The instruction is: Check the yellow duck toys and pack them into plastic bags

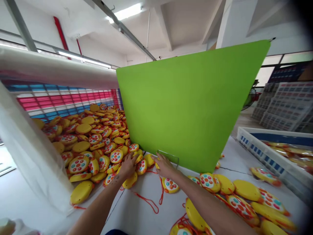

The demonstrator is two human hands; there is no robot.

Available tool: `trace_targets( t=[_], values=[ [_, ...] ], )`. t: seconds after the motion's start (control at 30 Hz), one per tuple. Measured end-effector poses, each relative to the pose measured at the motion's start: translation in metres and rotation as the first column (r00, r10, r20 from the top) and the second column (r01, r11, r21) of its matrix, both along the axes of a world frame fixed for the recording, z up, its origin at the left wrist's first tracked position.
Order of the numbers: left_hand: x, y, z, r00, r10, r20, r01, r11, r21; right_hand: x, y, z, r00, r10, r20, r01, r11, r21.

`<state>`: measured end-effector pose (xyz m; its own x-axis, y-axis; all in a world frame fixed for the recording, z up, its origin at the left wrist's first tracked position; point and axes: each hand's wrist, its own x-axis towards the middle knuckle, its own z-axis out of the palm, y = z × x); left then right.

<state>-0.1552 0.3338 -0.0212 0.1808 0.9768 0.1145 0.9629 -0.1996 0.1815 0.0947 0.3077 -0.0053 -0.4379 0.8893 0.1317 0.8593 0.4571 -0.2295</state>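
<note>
Yellow chick-shaped toys with coloured round buttons and orange cord loops lie heaped on the left [97, 137]. My left hand [128, 167] rests over toys at the heap's right edge, fingers stretched out and apart. To its right, my right hand [165, 167] reaches in with fingers extended, touching a yellow toy partly hidden under them. Between the hands are a yellow toy [148, 160] and a button-side-up toy [141, 167]. Just below my right hand, one more toy [170, 185] lies on the white table [137, 218].
A tall green board [188, 111] stands behind my hands, with a wire stand [171, 157] at its foot. More toys [245, 189] lie at the right. A white crate [264, 160] holds wrapped items. Clear plastic sheeting [36, 156] hangs beside the heap.
</note>
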Motion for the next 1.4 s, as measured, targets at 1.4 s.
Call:
trace_targets(
  t=[1.4],
  values=[
    [0.127,-0.307,0.019,-0.040,0.151,0.988,0.460,0.880,-0.116,0.032,-0.321,0.007,-0.332,-0.533,-0.779,-0.289,0.843,-0.454]
  ],
)
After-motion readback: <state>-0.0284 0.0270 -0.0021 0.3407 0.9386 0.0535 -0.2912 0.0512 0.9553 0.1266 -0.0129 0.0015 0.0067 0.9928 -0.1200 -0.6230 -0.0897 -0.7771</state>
